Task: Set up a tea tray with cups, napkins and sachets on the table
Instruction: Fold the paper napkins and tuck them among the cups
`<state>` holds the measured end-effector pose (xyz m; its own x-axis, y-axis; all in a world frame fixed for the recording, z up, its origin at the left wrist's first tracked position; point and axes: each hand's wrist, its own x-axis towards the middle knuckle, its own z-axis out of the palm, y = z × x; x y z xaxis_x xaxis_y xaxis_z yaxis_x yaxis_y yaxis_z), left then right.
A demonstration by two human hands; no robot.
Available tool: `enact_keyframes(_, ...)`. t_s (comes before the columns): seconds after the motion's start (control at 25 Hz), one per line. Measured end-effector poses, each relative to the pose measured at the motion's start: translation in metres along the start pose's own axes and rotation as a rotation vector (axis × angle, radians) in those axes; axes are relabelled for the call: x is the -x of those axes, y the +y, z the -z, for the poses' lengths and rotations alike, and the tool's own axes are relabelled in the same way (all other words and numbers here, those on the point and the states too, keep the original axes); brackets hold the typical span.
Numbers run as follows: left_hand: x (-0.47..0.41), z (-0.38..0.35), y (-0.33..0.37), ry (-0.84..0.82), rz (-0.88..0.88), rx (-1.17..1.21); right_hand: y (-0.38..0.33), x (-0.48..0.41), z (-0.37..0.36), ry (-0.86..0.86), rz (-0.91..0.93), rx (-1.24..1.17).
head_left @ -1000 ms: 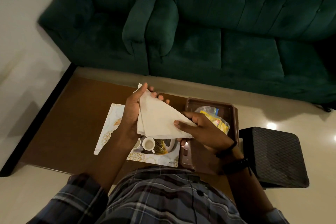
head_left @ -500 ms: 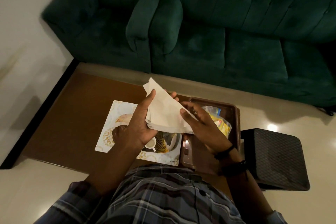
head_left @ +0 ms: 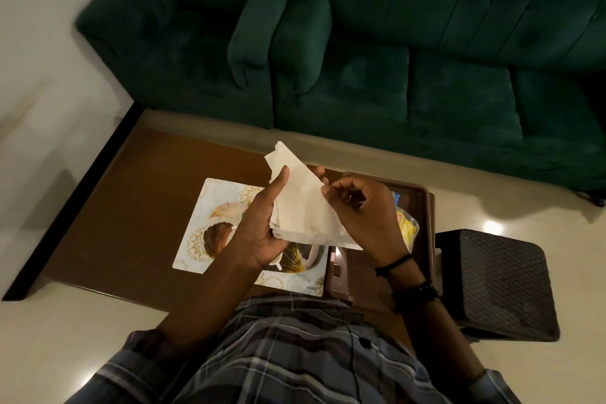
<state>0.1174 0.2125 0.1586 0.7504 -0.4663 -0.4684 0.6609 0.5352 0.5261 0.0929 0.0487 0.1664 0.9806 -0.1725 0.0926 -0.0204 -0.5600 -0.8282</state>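
1. White paper napkins (head_left: 303, 210), a folded stack with one corner pointing up and away, are held in the air above the near edge of the brown table (head_left: 137, 203). They have not been set down anywhere.
2. The step in hand looks like peeling one napkin from the stack. To do it well, the pinch should catch only the top sheet at its edge. The stack should be kept squeezed flat so the lower sheets do not slide out with it.
3. The paper is thin and floppy, so I judge a slow pull along the fold is safer than a tug, which could tear or crumple it.
4. The left hand (head_left: 262, 226) is closed around the stack from the left, palm up. Its thumb lies along the top sheet and its fingertips show just past the far edge.
5. The right hand (head_left: 364, 210) is curled, with thumb and forefinger pinching the right edge of the top napkin. The wrist is bent inward over the brown tray (head_left: 423, 207).
6. Below the hands lies a patterned mat (head_left: 203, 233), where a small white cup is mostly hidden by the left wrist.
7. The tray sits just right of the mat and holds a clear bag of sachets (head_left: 406, 226), partly covered by the right hand.
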Motion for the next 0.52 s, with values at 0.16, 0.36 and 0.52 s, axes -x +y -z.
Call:
enact_keyframes(0.16,0.0010,-0.0020,-0.0015,0.025,0.029,-0.006,0.0005,-0.0004,-0.0014,0.068,-0.086,-0.053)
enact_keyframes(0.36,0.0007,-0.0032,-0.0007,0.039,0.021,-0.004,0.0001,0.0005,0.0015,-0.049,-0.062,-0.063)
enact_keyframes(0.52,0.0012,-0.0013,0.0004,-0.021,0.013,0.023,0.0019,0.0006,0.0066,-0.127,-0.031,-0.083)
